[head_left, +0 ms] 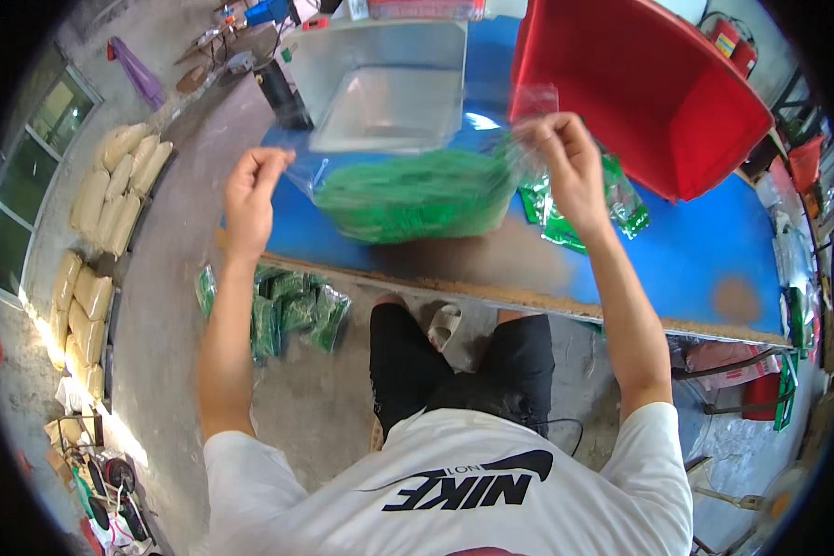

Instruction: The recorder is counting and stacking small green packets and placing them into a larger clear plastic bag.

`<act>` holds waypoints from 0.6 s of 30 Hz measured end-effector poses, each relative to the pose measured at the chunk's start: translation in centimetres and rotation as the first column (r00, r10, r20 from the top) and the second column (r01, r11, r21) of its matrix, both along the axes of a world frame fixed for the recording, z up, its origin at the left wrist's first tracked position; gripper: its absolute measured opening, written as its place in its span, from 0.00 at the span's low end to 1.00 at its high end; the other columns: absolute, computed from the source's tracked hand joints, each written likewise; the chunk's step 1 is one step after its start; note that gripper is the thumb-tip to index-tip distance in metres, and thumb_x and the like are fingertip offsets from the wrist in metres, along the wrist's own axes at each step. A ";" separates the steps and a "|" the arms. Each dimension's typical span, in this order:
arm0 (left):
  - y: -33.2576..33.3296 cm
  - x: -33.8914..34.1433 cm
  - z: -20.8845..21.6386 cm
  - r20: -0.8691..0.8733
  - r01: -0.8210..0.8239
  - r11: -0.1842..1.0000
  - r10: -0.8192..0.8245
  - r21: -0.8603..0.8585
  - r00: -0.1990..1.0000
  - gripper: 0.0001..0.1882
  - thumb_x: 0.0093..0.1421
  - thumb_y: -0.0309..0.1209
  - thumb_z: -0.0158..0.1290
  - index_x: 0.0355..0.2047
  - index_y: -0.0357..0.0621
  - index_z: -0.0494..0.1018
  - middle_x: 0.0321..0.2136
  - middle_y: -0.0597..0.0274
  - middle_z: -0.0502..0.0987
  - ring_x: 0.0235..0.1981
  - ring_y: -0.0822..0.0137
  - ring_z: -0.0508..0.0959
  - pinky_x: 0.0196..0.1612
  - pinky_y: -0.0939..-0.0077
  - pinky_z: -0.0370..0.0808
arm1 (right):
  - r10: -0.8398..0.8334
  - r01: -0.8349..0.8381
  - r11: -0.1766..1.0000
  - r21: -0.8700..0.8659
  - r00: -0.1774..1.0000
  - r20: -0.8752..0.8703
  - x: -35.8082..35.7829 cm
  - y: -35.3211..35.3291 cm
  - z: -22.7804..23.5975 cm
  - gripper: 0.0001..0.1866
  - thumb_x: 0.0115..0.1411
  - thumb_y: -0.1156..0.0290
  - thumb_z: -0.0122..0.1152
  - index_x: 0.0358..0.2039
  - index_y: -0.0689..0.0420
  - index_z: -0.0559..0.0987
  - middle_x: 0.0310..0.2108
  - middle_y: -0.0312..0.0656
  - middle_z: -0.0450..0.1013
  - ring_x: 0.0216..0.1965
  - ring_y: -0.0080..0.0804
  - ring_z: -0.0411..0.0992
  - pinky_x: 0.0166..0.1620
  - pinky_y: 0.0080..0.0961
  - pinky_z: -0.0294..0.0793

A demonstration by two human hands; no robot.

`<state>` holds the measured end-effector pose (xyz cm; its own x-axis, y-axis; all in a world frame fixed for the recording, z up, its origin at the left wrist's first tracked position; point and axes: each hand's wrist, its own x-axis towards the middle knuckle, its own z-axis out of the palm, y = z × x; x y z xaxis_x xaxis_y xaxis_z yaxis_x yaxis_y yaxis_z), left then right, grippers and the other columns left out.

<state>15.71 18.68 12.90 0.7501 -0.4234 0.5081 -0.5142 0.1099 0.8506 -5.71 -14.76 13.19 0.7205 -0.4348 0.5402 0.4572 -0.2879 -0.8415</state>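
Between my hands hangs a clear plastic bag (417, 196) filled with green pieces, smeared by motion, over the near part of the blue table (690, 264). My left hand (256, 190) pinches one end of its clear film, fingers closed. At the opposite end my right hand (570, 167) is closed on the film, thumb against fingers. What the green pieces are cannot be made out. Close to my right wrist, partly hidden by it, lie green packets (625, 199) in clear plastic on the table.
A metal bin (394, 107) stands beyond the bag, beside a dark cylinder (283, 95). A large red tub (621, 93) leans at the right. Filled green bags (296, 310) lie on the floor by my left forearm. Stacked tan sacks (120, 185) line the left wall.
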 end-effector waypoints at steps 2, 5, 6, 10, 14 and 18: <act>-0.2 0.7 -2.3 0.051 -0.014 0.997 0.010 0.079 0.999 0.09 0.71 0.31 0.50 0.37 0.36 0.75 0.38 0.59 0.81 0.42 0.72 0.77 0.51 0.75 0.73 | 0.001 -0.001 1.000 -0.006 0.996 -0.093 0.7 -1.0 -2.6 0.07 0.73 0.70 0.49 0.40 0.61 0.69 0.39 0.42 0.78 0.43 0.24 0.73 0.51 0.25 0.72; -2.9 0.6 -3.7 0.004 0.001 0.994 0.000 -0.108 1.000 0.09 0.72 0.31 0.47 0.37 0.38 0.71 0.35 0.57 0.79 0.38 0.70 0.80 0.48 0.72 0.77 | -0.073 0.074 0.997 0.026 0.997 -0.026 2.3 -0.8 -3.9 0.07 0.73 0.71 0.46 0.40 0.62 0.68 0.34 0.43 0.77 0.36 0.26 0.75 0.44 0.25 0.76; -3.7 0.5 -3.4 0.014 0.003 0.994 -0.002 -0.108 1.000 0.09 0.72 0.31 0.47 0.37 0.38 0.71 0.35 0.57 0.79 0.38 0.70 0.80 0.48 0.72 0.77 | -0.152 0.152 0.986 0.063 0.988 -0.017 3.1 0.2 -3.2 0.09 0.74 0.69 0.45 0.40 0.62 0.67 0.31 0.42 0.76 0.33 0.26 0.74 0.40 0.26 0.76; -8.5 -0.5 -3.0 -0.037 -0.337 0.906 0.339 -0.257 0.940 0.12 0.74 0.35 0.41 0.36 0.40 0.64 0.25 0.64 0.68 0.23 0.69 0.75 0.29 0.73 0.77 | -0.432 0.442 0.888 0.123 0.896 -0.101 6.8 1.5 -2.5 0.15 0.74 0.62 0.43 0.39 0.62 0.67 0.22 0.40 0.70 0.22 0.25 0.69 0.27 0.29 0.70; -8.3 -2.2 -7.9 0.036 -0.523 0.796 0.558 -0.306 0.829 0.13 0.75 0.35 0.39 0.35 0.40 0.62 0.24 0.65 0.65 0.19 0.74 0.65 0.23 0.77 0.66 | -0.459 0.459 0.888 0.018 0.888 -0.027 5.1 2.6 -7.7 0.21 0.73 0.58 0.50 0.25 0.59 0.68 0.19 0.35 0.65 0.21 0.18 0.60 0.25 0.24 0.62; -4.4 -7.9 -11.3 0.076 -0.563 0.786 0.597 -0.255 0.799 0.13 0.75 0.35 0.42 0.34 0.40 0.63 0.22 0.67 0.64 0.21 0.76 0.62 0.25 0.78 0.63 | -0.225 0.243 0.936 0.256 0.970 -0.096 -1.3 6.2 -11.2 0.21 0.72 0.57 0.53 0.25 0.56 0.70 0.17 0.25 0.61 0.19 0.11 0.56 0.22 0.17 0.54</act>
